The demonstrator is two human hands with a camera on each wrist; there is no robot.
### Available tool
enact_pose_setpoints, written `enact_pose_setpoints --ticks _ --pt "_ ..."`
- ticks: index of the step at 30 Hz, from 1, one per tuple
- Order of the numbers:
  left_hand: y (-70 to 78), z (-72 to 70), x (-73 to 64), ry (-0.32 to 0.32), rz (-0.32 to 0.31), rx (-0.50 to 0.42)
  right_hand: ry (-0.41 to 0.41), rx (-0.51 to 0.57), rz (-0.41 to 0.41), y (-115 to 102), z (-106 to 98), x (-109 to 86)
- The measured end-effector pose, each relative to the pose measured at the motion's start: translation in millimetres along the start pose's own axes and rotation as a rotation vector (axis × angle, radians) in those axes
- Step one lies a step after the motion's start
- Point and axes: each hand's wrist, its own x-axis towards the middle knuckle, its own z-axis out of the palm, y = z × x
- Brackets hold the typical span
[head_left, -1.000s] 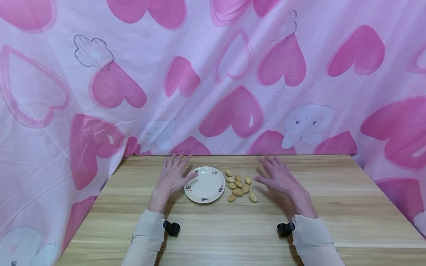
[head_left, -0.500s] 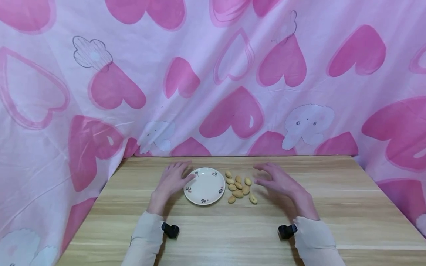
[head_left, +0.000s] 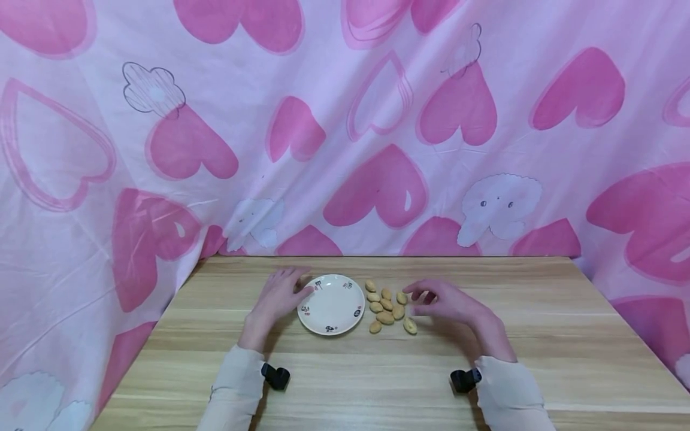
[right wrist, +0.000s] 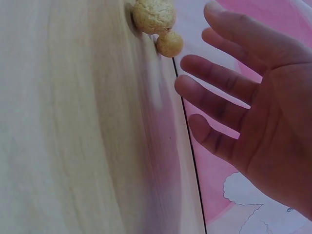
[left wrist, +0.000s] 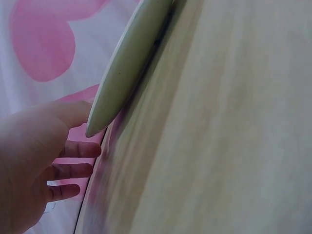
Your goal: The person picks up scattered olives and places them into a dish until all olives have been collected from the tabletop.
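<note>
A round white plate [head_left: 330, 308] with small dark and red prints on its rim lies on the table. My left hand [head_left: 276, 294] is at its left side, thumb over the rim and the other fingers loosely spread beyond it. In the left wrist view the plate [left wrist: 119, 73] shows edge-on beside the thumb. Right of the plate lie several tan, rough-skinned oval pieces [head_left: 385, 318] that look like peanuts in their shells. My right hand [head_left: 453, 302] hovers at their right side, fingers bent and apart, nothing between them. Two rough tan pieces [right wrist: 155, 15] appear near its fingertips in the right wrist view.
The wood-grain table [head_left: 356, 377] reaches back to a pink curtain [head_left: 372, 179] printed with hearts. Small black cameras sit at the left cuff [head_left: 276, 377] and the right cuff [head_left: 465, 381].
My right hand has lowered toward the tan pieces and its fingers have bent more. The left hand's fingers have come down and curved beside the plate. Plate and pieces stay put.
</note>
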Motion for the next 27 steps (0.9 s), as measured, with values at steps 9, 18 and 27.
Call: enact_pose_setpoints --ticks 9,18,27 --pt "-1.5 0.2 0.4 0.002 -0.005 0.008 -0.098 0.054 -0.001 -2.2 2.0 -1.4" --pt "-0.8 -0.5 0.5 -0.013 -0.026 0.039 -0.17 0.087 -0.003 3.2 4.9 3.0" --pt "-0.9 1.3 0.4 -0.032 -0.044 0.022 -0.193 0.111 0.01 -0.1 7.2 3.4"
